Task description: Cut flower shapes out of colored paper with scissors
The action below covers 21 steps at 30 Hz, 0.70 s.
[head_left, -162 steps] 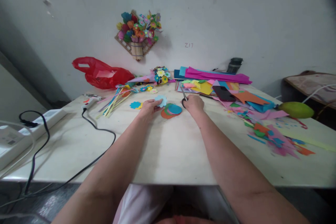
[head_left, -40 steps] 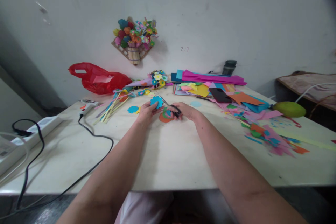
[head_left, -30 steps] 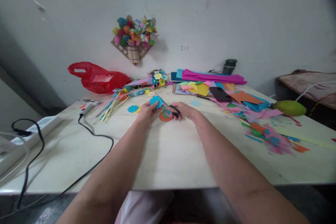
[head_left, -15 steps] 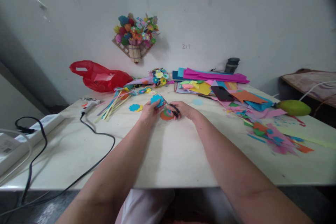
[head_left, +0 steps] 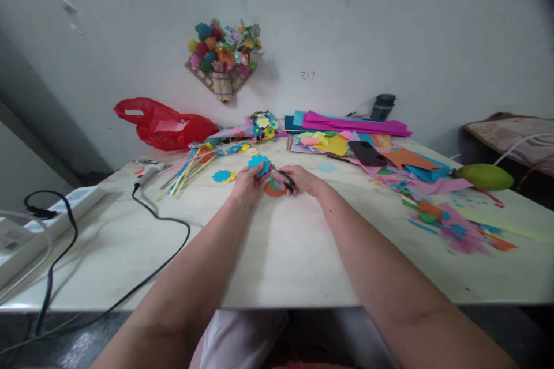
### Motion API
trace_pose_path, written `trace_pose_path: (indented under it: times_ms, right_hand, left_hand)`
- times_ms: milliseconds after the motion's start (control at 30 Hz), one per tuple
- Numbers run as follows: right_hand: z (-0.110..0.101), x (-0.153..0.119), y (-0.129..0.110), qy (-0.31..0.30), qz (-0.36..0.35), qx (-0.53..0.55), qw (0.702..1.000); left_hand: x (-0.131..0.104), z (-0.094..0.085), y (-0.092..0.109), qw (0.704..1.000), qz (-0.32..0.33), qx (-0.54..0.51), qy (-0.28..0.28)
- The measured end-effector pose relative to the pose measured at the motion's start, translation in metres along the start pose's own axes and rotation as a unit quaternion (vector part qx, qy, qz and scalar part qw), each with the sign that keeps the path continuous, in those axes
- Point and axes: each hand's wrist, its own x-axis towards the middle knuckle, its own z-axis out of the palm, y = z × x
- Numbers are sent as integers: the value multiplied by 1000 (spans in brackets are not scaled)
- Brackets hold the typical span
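My left hand (head_left: 247,181) pinches a blue paper flower (head_left: 258,165) with a scalloped edge. Black-handled scissors (head_left: 285,177) are in my right hand (head_left: 303,179), their blades pointing up and left at the flower's right edge. Whether the blades touch the paper, I cannot tell. Just beneath my hands lie an orange paper circle (head_left: 273,189) and some smaller coloured pieces, partly hidden by the fingers. To the left rest more blue and yellow paper flowers (head_left: 222,176). A pale blue paper circle (head_left: 326,167) lies right of my right hand.
A glue gun (head_left: 149,172) with a black cord lies left, near a white power strip (head_left: 78,202). Behind are paper strips (head_left: 184,176), a red plastic bag (head_left: 168,130) and a paper bouquet (head_left: 263,127). Paper sheets (head_left: 352,123), a phone (head_left: 367,153) and scraps (head_left: 461,225) cover the right.
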Motion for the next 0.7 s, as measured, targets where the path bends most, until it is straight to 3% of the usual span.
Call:
trace_pose_path:
  times_ms: [700]
  right_hand:
    - [-1,0,3,-10,-12,19,1000]
  left_hand:
    - [-1,-2,2,1000,-10,14,-14]
